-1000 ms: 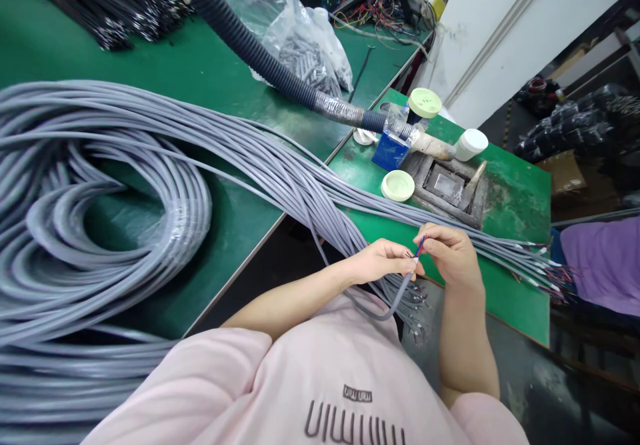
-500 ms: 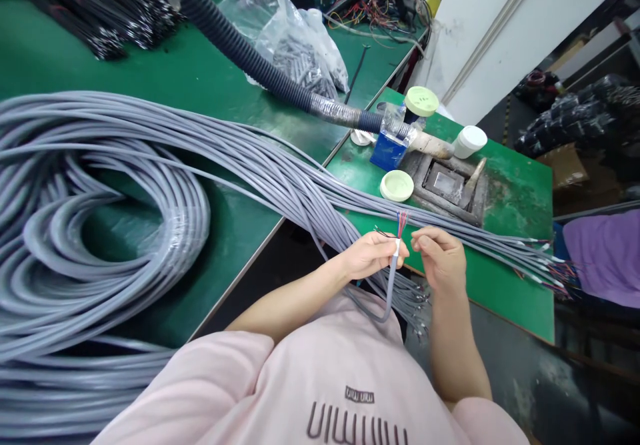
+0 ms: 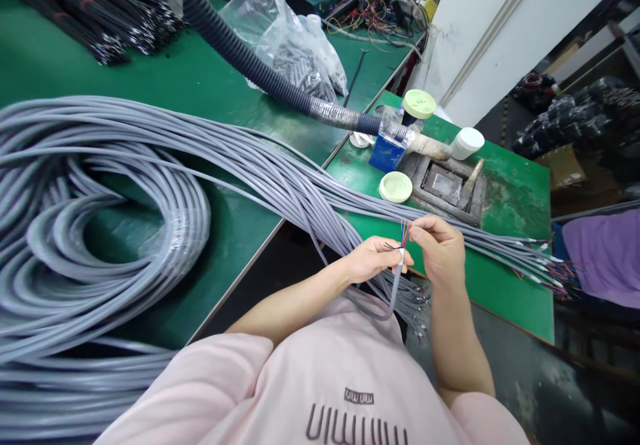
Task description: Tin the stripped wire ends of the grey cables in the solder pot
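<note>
My left hand (image 3: 374, 259) is closed around the end of a grey cable (image 3: 393, 291), just where its outer jacket stops at a white band. Thin coloured wires (image 3: 405, 233), red, blue and dark ones among them, fan out upward from that end. A few dark strands bend off to the left over my thumb. My right hand (image 3: 440, 248) pinches at the wire tips from the right, thumb and forefinger together on the red wires. The cable loops down against my shirt.
Many grey cables (image 3: 250, 155) run from a large coil (image 3: 185, 231) across both green tables. A solder pot (image 3: 445, 181) stands beyond my hands, beside a fume hose (image 3: 280, 88), a pale green lid (image 3: 395, 187) and a white cup (image 3: 467, 142). A person's purple sleeve (image 3: 603, 255) shows right.
My right hand has moved left and slightly up to the wires and now pinches their tips. My left hand with the cable end has shifted slightly right and down.
</note>
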Action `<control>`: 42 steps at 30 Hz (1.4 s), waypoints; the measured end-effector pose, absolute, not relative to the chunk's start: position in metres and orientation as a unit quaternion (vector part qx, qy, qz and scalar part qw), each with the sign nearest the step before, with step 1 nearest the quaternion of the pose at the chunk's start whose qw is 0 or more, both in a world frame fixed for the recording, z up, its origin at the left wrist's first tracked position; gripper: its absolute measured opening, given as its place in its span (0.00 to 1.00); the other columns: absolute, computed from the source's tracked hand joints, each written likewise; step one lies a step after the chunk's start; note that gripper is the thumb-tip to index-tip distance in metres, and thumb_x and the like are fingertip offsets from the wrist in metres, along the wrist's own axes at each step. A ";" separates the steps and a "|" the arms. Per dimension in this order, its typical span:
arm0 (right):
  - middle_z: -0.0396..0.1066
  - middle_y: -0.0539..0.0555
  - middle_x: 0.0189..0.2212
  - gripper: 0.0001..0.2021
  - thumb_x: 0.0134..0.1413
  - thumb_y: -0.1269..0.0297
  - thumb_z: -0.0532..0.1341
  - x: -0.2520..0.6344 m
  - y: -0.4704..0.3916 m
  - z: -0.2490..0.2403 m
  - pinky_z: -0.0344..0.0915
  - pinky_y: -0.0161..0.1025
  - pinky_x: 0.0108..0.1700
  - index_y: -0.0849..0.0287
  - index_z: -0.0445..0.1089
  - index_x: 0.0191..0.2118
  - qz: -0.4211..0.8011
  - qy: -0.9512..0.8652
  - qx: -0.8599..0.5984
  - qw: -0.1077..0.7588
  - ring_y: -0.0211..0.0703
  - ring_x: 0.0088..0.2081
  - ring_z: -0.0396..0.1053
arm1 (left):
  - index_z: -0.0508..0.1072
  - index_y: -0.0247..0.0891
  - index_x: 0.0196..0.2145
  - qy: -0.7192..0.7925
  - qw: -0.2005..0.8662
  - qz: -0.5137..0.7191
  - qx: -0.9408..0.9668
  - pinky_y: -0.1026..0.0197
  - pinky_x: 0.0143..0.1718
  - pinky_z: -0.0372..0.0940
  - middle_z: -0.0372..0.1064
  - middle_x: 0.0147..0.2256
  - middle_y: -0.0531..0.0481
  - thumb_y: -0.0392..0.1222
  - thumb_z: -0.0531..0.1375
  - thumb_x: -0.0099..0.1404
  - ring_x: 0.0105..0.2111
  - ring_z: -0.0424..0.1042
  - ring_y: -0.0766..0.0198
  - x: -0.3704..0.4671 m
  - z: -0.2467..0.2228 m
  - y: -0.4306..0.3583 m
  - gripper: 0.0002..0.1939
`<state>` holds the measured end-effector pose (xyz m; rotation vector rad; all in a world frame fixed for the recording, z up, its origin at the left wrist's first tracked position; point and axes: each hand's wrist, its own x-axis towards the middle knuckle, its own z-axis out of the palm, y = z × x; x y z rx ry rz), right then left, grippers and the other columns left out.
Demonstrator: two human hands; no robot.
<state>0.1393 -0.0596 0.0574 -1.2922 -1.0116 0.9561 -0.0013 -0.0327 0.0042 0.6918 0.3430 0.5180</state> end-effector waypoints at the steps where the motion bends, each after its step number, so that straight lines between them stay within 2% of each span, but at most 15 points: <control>1: 0.72 0.48 0.25 0.02 0.46 0.66 0.69 0.139 -0.060 0.057 0.65 0.36 0.32 0.55 0.75 0.28 0.404 -0.431 -0.554 0.586 0.38 0.27 0.67 | 0.78 0.30 0.29 0.172 0.889 0.253 0.341 0.67 0.26 0.60 0.71 0.23 0.47 0.58 0.71 0.46 0.22 0.66 0.71 -0.001 0.004 -0.033 0.25; 4: 0.69 0.48 0.24 0.03 0.46 0.65 0.69 0.135 -0.061 0.053 0.64 0.36 0.31 0.56 0.74 0.27 0.407 -0.404 -0.542 0.614 0.37 0.27 0.65 | 0.79 0.30 0.31 0.194 0.865 0.278 0.370 0.67 0.27 0.61 0.71 0.25 0.47 0.57 0.70 0.49 0.23 0.65 0.72 0.001 0.001 -0.033 0.24; 8: 0.64 0.48 0.21 0.05 0.48 0.64 0.65 0.126 -0.062 0.049 0.62 0.35 0.27 0.56 0.71 0.24 0.490 -0.340 -0.475 0.648 0.36 0.24 0.61 | 0.80 0.32 0.32 0.193 0.829 0.311 0.423 0.67 0.29 0.62 0.71 0.29 0.47 0.54 0.69 0.53 0.26 0.67 0.71 0.001 -0.003 -0.031 0.20; 10: 0.61 0.48 0.20 0.07 0.48 0.64 0.63 0.123 -0.062 0.050 0.63 0.37 0.28 0.56 0.68 0.22 0.523 -0.328 -0.443 0.650 0.37 0.24 0.60 | 0.80 0.32 0.32 0.183 0.826 0.310 0.434 0.67 0.30 0.62 0.71 0.29 0.47 0.54 0.68 0.54 0.27 0.67 0.71 -0.001 -0.003 -0.030 0.19; 13: 0.53 0.46 0.18 0.12 0.47 0.64 0.62 0.129 -0.057 0.056 0.66 0.39 0.34 0.56 0.61 0.19 0.526 -0.313 -0.414 0.674 0.37 0.24 0.56 | 0.79 0.31 0.31 0.178 0.839 0.301 0.417 0.66 0.30 0.62 0.71 0.27 0.47 0.56 0.69 0.53 0.26 0.67 0.70 -0.002 -0.002 -0.030 0.22; 16: 0.47 0.44 0.19 0.15 0.46 0.64 0.64 0.145 -0.049 0.060 0.65 0.38 0.35 0.56 0.56 0.20 0.477 -0.288 -0.401 0.728 0.34 0.22 0.51 | 0.79 0.30 0.29 0.184 0.870 0.289 0.355 0.66 0.30 0.62 0.71 0.25 0.47 0.57 0.71 0.48 0.25 0.67 0.70 -0.001 -0.002 -0.032 0.24; 18: 0.49 0.44 0.19 0.13 0.46 0.64 0.65 0.155 -0.047 0.057 0.65 0.37 0.35 0.56 0.59 0.21 0.455 -0.299 -0.419 0.727 0.34 0.23 0.52 | 0.79 0.30 0.29 0.181 0.893 0.274 0.307 0.66 0.30 0.62 0.71 0.24 0.47 0.57 0.72 0.45 0.24 0.68 0.70 0.000 -0.004 -0.033 0.25; 22: 0.61 0.47 0.20 0.06 0.47 0.64 0.66 0.159 -0.054 0.042 0.63 0.38 0.35 0.57 0.70 0.24 0.452 -0.362 -0.496 0.647 0.36 0.26 0.60 | 0.79 0.29 0.28 0.170 0.915 0.262 0.256 0.65 0.30 0.63 0.71 0.24 0.47 0.54 0.73 0.44 0.24 0.69 0.69 0.001 -0.007 -0.033 0.23; 26: 0.70 0.49 0.24 0.03 0.47 0.65 0.68 0.152 -0.064 0.035 0.61 0.36 0.33 0.58 0.74 0.27 0.418 -0.407 -0.547 0.600 0.37 0.28 0.64 | 0.78 0.29 0.29 0.180 0.913 0.259 0.258 0.66 0.30 0.63 0.72 0.23 0.47 0.54 0.73 0.44 0.23 0.69 0.70 0.000 -0.006 -0.031 0.24; 35: 0.69 0.48 0.27 0.02 0.53 0.66 0.66 0.140 -0.073 0.056 0.61 0.38 0.36 0.55 0.74 0.30 0.262 -0.542 -0.596 0.532 0.39 0.30 0.65 | 0.79 0.31 0.32 0.188 0.874 0.286 0.346 0.67 0.30 0.62 0.73 0.26 0.48 0.54 0.70 0.51 0.25 0.68 0.71 0.004 -0.013 -0.032 0.21; 39: 0.71 0.49 0.28 0.02 0.51 0.65 0.67 0.139 -0.072 0.055 0.62 0.38 0.36 0.55 0.74 0.32 0.257 -0.548 -0.610 0.511 0.40 0.31 0.67 | 0.79 0.30 0.30 0.184 0.860 0.290 0.377 0.67 0.31 0.63 0.72 0.26 0.48 0.53 0.69 0.54 0.25 0.68 0.71 0.005 -0.014 -0.033 0.20; 42: 0.71 0.48 0.26 0.02 0.51 0.65 0.67 0.141 -0.069 0.051 0.63 0.37 0.35 0.55 0.74 0.30 0.306 -0.519 -0.597 0.529 0.38 0.29 0.67 | 0.79 0.30 0.31 0.188 0.860 0.287 0.379 0.67 0.31 0.62 0.72 0.26 0.49 0.54 0.69 0.53 0.25 0.67 0.71 0.004 -0.013 -0.033 0.21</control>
